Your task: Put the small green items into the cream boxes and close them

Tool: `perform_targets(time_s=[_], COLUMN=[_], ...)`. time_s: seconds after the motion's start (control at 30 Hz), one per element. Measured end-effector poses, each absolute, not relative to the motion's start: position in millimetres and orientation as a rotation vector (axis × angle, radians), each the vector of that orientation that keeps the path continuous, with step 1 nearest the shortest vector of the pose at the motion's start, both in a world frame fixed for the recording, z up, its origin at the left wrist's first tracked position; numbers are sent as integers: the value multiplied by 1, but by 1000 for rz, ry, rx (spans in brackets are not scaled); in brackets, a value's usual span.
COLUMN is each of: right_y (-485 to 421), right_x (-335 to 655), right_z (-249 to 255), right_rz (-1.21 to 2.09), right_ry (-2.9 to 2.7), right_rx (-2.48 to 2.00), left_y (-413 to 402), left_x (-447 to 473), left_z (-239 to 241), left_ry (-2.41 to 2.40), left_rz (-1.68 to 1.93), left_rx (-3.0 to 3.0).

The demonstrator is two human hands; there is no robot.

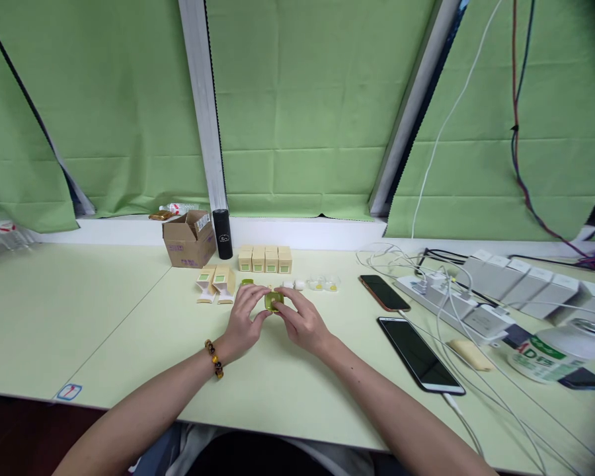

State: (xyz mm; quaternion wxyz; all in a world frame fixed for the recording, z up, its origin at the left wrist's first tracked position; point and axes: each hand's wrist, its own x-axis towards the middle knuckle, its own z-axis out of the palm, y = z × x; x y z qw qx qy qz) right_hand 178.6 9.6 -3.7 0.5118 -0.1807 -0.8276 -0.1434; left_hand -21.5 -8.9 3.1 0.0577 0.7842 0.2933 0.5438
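My left hand (pixel 245 320) and my right hand (pixel 302 322) meet over the pale green table (pixel 104 317), both pinching a small green case (pixel 273 301) between their fingertips. A bead bracelet (pixel 213 357) circles my left wrist. Just beyond the hands lie small white pieces (pixel 294 284) and clear plastic pieces (pixel 323 283). Two opened small boxes (pixel 216 283) lie to the left of the hands. A row of several shut small boxes (pixel 264 259) stands behind them.
A brown cardboard box (pixel 189 239) and a black cylinder (pixel 223 233) stand at the back. Two phones (pixel 384 292) (pixel 419 354), a power strip (pixel 451 308) with white chargers (pixel 525 281) and cables, and a white jar (pixel 550 354) fill the right side.
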Motion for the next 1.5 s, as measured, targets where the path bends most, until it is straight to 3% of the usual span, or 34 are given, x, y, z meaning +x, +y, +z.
perform_targets(time_s=[0.67,1.3,1.5], right_y=[11,3,0], right_x=[179,175,171], right_z=[-3,-9,-5], right_rz=[-313,95,391], right_ry=[-2008,-1923,-1824], right_rx=[-427,-528,-638], left_y=[-8,3,-1], left_x=[-21,-23,-18], left_z=[2,-2,2], left_ry=[921,1135,1119], left_rz=[1669,1484,1346], left_rx=[2398,1947,1859])
